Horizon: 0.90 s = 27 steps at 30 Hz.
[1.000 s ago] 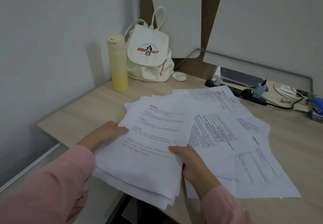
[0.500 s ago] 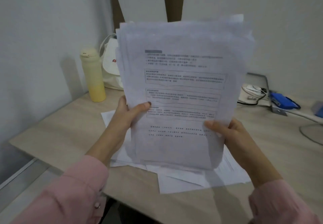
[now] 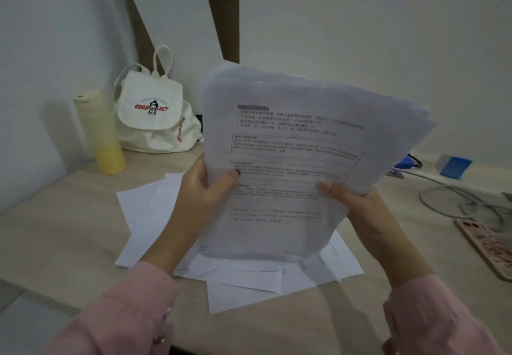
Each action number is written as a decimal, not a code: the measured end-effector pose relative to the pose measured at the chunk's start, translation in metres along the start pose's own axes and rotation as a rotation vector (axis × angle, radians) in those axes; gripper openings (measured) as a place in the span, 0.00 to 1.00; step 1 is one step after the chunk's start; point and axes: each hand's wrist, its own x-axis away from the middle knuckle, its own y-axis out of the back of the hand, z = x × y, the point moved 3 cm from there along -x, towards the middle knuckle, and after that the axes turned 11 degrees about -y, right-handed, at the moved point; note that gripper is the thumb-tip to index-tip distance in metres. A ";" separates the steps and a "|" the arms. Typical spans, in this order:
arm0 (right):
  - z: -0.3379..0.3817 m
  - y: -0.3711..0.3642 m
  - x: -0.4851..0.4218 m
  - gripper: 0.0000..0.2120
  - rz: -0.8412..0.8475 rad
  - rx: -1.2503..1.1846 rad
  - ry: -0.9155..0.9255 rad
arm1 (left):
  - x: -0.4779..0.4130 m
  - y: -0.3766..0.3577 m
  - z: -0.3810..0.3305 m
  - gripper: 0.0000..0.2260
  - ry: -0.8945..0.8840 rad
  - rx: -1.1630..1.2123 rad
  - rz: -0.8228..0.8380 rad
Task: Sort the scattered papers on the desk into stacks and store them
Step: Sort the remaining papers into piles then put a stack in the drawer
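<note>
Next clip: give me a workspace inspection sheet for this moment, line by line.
Surface: light wooden desk.
Job's things: stack of papers held upright, print facing the camera; loose sheets overlap on the desk below it.
Clutter: yellow bottle and white backpack at back left; phone at right edge; blue objects at back right, too blurred to name.
Hands: left hand grips the stack's left edge, right hand its right edge, thumbs in front.
Cables: grey cables looped on the desk at right.
Surroundings: pale wall behind.

white backpack [image 3: 155, 116] flap — red "GOOD LUCY", held paper stack [image 3: 291, 166] — print too blurred to read
</note>
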 end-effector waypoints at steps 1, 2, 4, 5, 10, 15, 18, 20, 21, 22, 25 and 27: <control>0.000 0.003 0.001 0.19 0.014 -0.006 -0.007 | 0.002 0.002 0.002 0.13 -0.007 0.009 -0.012; -0.003 0.006 0.002 0.17 0.028 -0.004 -0.030 | 0.006 0.004 0.006 0.12 0.004 0.010 -0.019; -0.017 0.010 0.004 0.19 0.035 0.027 -0.112 | 0.019 0.005 0.021 0.13 0.058 -0.020 -0.017; -0.025 0.009 0.006 0.21 0.035 0.043 -0.138 | 0.026 0.002 0.029 0.13 0.084 -0.032 -0.007; -0.026 0.002 0.006 0.19 -0.084 -0.019 -0.116 | 0.029 -0.011 0.031 0.12 0.091 -0.010 -0.024; -0.029 0.011 0.017 0.15 0.000 0.046 -0.185 | 0.028 -0.009 0.031 0.13 0.076 -0.023 -0.006; -0.044 0.005 0.024 0.13 0.010 0.076 -0.241 | 0.041 -0.015 0.040 0.13 0.122 0.001 -0.008; -0.040 0.005 0.024 0.12 -0.030 0.059 -0.205 | 0.042 -0.016 0.038 0.13 0.110 0.012 -0.031; -0.037 0.008 0.024 0.11 -0.041 0.046 -0.186 | 0.041 -0.015 0.037 0.13 0.105 0.015 -0.037; -0.033 0.011 0.025 0.11 -0.040 0.036 -0.175 | 0.040 -0.015 0.036 0.13 0.107 0.026 -0.030; -0.036 0.018 0.030 0.12 0.005 0.081 -0.205 | 0.039 -0.020 0.029 0.19 0.128 0.051 0.043; -0.038 0.019 0.034 0.12 0.011 0.095 -0.244 | 0.029 -0.026 0.009 0.21 0.098 0.040 0.015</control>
